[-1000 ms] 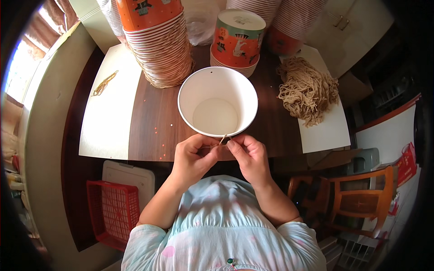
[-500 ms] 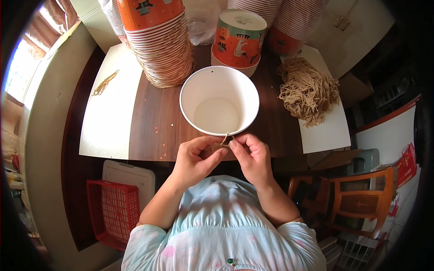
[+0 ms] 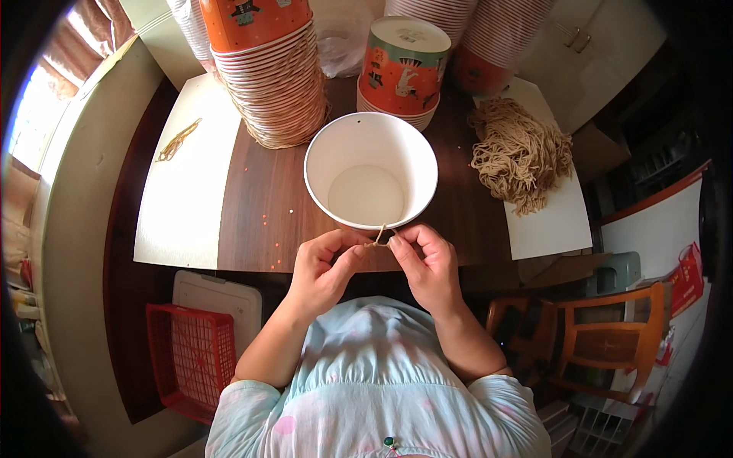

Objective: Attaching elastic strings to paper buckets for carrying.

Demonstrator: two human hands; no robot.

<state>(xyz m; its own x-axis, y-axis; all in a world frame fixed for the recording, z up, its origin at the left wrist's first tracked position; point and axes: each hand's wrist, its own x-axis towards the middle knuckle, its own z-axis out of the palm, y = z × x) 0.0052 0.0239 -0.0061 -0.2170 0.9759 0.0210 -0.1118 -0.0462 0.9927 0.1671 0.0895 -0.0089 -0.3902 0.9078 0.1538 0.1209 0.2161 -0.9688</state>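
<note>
A white-lined paper bucket (image 3: 366, 192) stands upright on the brown table, its mouth toward me. At its near rim a thin tan cord (image 3: 381, 234) comes over the edge. My left hand (image 3: 324, 263) pinches one part of the cord between thumb and forefinger. My right hand (image 3: 424, 263) pinches another part just right of it, with a short stretch of cord between the two. One small dark hole shows in the bucket's far wall. Whether the cord is knotted is too small to tell.
A tall stack of orange buckets (image 3: 267, 84) with cords rises at the back left. An upturned orange and green bucket (image 3: 403, 72) tops another stack. Tan cords (image 3: 523, 153) lie heaped at the right; a few more (image 3: 179, 140) lie on the left white sheet. Below left is a red basket (image 3: 191, 355).
My left thumb has moved up and closed against the forefinger on the cord. My right hand has hardly moved, and the bucket stays in place.
</note>
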